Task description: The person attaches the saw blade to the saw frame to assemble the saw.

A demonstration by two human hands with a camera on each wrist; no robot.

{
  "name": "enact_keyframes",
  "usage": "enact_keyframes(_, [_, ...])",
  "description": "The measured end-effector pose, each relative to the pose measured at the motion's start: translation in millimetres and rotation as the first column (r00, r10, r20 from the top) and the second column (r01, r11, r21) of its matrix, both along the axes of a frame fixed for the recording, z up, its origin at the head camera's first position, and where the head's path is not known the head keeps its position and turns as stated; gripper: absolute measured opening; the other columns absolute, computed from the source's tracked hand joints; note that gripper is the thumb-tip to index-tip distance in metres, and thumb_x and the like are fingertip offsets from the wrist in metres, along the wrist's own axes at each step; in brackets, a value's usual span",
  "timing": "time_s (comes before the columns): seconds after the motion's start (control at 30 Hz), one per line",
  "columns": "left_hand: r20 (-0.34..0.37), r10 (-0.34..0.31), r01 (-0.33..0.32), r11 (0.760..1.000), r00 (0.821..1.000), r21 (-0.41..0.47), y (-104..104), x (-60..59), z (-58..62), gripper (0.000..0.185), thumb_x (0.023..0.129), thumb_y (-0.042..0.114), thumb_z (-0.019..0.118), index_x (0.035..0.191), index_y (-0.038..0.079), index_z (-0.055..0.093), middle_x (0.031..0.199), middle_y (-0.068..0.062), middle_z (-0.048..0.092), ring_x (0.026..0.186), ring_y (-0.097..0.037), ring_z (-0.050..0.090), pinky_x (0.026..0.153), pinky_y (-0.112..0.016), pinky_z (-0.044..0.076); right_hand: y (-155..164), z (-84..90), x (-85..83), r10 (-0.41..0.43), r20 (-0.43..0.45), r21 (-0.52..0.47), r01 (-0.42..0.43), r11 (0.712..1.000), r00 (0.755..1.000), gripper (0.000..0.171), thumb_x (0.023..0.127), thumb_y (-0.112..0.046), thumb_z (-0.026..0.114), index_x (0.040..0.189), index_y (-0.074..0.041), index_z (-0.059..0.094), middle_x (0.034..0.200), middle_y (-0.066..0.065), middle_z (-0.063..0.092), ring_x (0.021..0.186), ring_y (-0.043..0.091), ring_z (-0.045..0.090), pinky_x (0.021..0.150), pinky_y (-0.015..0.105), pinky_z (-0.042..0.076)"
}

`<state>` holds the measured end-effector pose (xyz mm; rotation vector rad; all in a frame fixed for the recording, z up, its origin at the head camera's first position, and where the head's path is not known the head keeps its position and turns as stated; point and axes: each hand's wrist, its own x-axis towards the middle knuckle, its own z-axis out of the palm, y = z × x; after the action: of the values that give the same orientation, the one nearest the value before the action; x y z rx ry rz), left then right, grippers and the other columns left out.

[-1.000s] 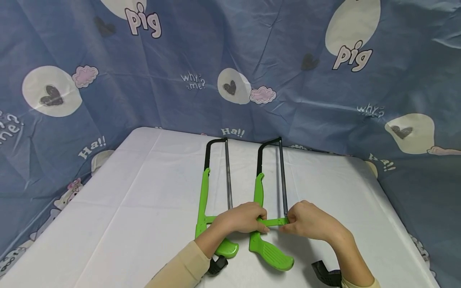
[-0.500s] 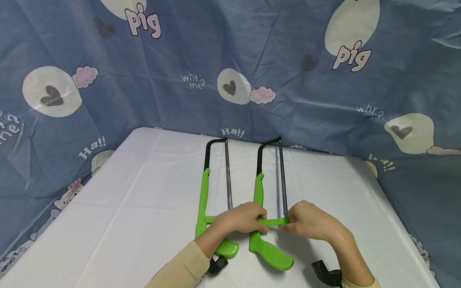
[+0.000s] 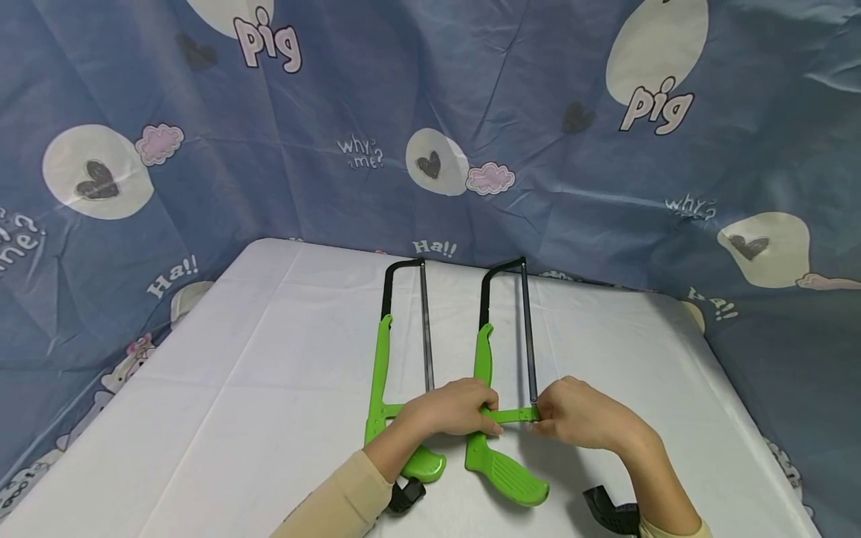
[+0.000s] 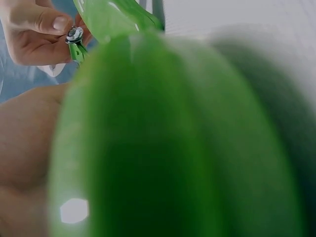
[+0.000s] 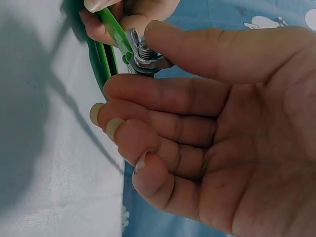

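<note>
Two hacksaws with green frames and black front bows lie side by side on a white-covered table. My left hand [image 3: 454, 406] grips the frame of the right hacksaw [image 3: 507, 478], where its green crossbar meets the handle side. At the crossbar's outer end, by the blade [image 3: 528, 336], is my right hand [image 3: 588, 415]. Thumb and index finger pinch a metal wing nut [image 5: 144, 55] on a threaded bolt there; the other fingers curl loosely. Under my left forearm, the left hacksaw [image 3: 380, 366] is partly hidden. A blurred green handle [image 4: 148, 148] fills much of the left wrist view.
The white cloth [image 3: 222, 418] covers the table. Behind it hangs a blue printed curtain [image 3: 323, 194], which also drops along both sides. Black wrist mounts [image 3: 408, 495] sit at my sleeves, close to the saw handles.
My right thumb and fingers have shifted slightly at the crossbar end. The left hand and both hacksaws stay where they were.
</note>
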<state>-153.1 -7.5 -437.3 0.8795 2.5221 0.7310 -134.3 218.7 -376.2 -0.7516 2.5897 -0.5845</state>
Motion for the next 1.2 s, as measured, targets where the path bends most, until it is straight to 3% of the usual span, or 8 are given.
enact_keyframes(0.3, [0.0,-0.003,0.003,1.0,1.0,0.011,0.0,0.1,-0.1,0.026,0.091,0.036,0.071,0.076,0.02,0.057,0.079,0.009,0.048,0.072,-0.005,0.042,0.065,-0.019,0.035,1.8,0.1,-0.7,0.028,0.041,-0.025,-0.027,0.999,0.999,0.024,0.084,-0.014,0.076,0.063,-0.015,0.062,0.057,-0.014,0.04,0.052,0.002,0.034,0.049,0.02,0.029])
enact_keyframes(0.93, [0.007,-0.001,0.001,1.0,1.0,0.024,-0.2,0.6,1.5,0.026,0.091,0.034,0.072,0.075,0.019,0.058,0.076,0.009,0.047,0.067,-0.005,0.041,0.062,-0.019,0.034,-0.9,0.9,0.4,0.018,0.023,-0.011,-0.018,1.0,1.0,0.019,0.078,-0.011,0.078,0.065,-0.016,0.066,0.059,-0.013,0.052,0.055,0.003,0.04,0.051,0.021,0.035])
enact_keyframes(1.03, [0.002,-0.003,0.003,1.0,1.0,0.019,0.0,1.0,1.4,0.024,0.091,0.034,0.072,0.076,0.02,0.059,0.077,0.009,0.049,0.069,-0.005,0.042,0.063,-0.019,0.036,-1.6,0.1,0.8,0.009,0.026,0.003,-0.009,1.0,1.0,0.023,0.078,-0.014,0.079,0.063,-0.018,0.063,0.058,-0.013,0.049,0.054,0.003,0.038,0.05,0.021,0.033])
enact_keyframes(1.2, [-0.013,-0.005,0.005,1.0,1.0,0.002,0.4,1.6,0.2,0.022,0.09,0.035,0.072,0.078,0.021,0.06,0.078,0.01,0.05,0.07,-0.005,0.043,0.063,-0.019,0.037,-3.5,-1.1,1.8,-0.04,0.043,0.027,0.039,0.999,0.998,0.045,0.081,-0.028,0.081,0.055,-0.021,0.044,0.053,-0.012,0.033,0.05,0.005,0.026,0.048,0.021,0.024])
